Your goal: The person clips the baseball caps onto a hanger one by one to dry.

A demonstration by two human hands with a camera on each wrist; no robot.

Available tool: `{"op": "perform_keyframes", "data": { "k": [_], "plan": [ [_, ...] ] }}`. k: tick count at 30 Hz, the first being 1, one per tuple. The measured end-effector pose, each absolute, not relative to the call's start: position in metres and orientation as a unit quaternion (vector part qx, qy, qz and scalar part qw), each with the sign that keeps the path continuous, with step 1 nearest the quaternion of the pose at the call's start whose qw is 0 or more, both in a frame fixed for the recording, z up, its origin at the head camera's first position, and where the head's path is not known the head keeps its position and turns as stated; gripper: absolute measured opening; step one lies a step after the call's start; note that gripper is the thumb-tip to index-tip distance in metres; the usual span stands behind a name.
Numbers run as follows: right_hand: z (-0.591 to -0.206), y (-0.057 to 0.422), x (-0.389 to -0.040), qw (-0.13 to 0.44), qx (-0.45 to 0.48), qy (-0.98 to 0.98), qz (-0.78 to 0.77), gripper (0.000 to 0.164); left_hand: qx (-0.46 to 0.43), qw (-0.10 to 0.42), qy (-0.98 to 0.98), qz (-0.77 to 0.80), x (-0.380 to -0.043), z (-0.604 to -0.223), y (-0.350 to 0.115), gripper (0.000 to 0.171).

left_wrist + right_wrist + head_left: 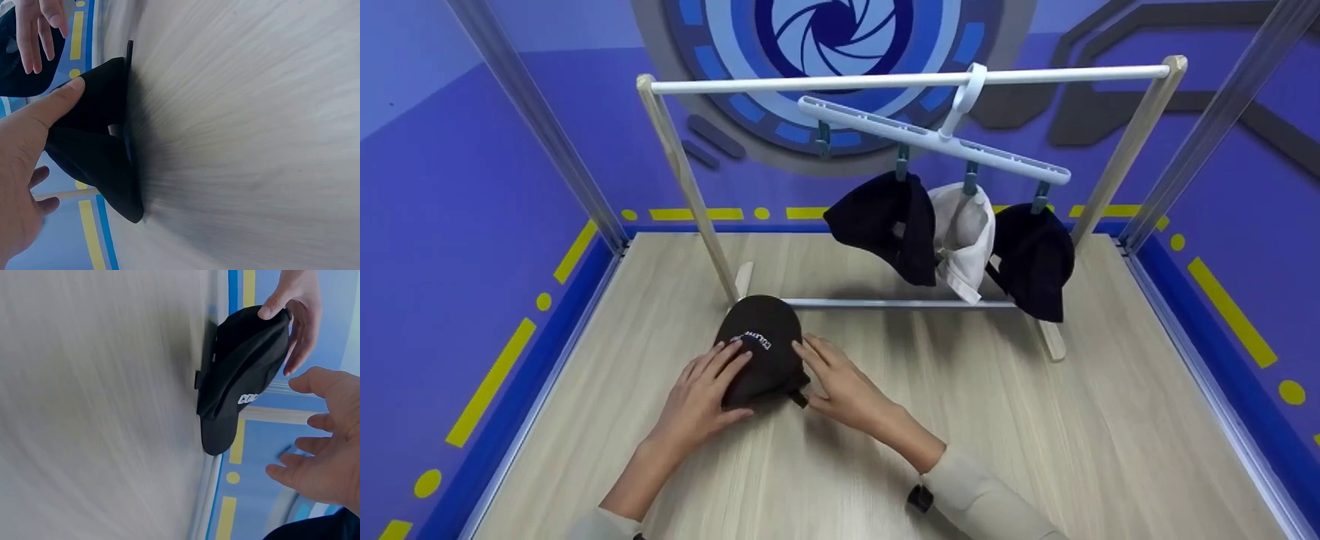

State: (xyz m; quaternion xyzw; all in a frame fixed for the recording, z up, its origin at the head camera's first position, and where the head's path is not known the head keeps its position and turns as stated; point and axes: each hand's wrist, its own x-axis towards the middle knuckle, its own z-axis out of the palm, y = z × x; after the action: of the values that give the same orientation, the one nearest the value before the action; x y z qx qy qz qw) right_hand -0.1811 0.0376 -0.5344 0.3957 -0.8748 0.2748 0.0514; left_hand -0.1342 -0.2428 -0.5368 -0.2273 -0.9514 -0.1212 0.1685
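A black baseball cap point(771, 371) with white lettering sits on the wooden tabletop, left of centre. My left hand point(697, 397) holds it from the near left, the thumb low on the near side and the fingers over the crown, as the right wrist view also shows. At the cap's right side is my right hand point(847, 386), its fingers extended; in the right wrist view this right hand point(332, 439) stands apart from the cap point(247, 371). A white clip hanger point(885, 133) hangs tilted, carrying a black cap point(885, 217), a white cap point(964, 225) and another dark cap point(1039, 259).
The hanger hooks over the white rail point(810, 84) of a wooden rack, whose left post point(686, 180) rises behind the cap on the table. One clip point(823, 139) at the hanger's left end holds nothing. Purple walls point(472, 225) enclose the tabletop point(997, 420).
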Motion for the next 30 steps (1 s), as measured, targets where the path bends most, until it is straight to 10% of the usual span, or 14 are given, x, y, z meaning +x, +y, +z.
{"op": "perform_keyframes", "data": {
  "k": [30],
  "plan": [
    [-0.566, -0.038, -0.183, 0.081, 0.434, -0.875, 0.200, 0.093, -0.113, 0.124, -0.959, -0.228, -0.126, -0.562, -0.254, 0.100]
  ]
}}
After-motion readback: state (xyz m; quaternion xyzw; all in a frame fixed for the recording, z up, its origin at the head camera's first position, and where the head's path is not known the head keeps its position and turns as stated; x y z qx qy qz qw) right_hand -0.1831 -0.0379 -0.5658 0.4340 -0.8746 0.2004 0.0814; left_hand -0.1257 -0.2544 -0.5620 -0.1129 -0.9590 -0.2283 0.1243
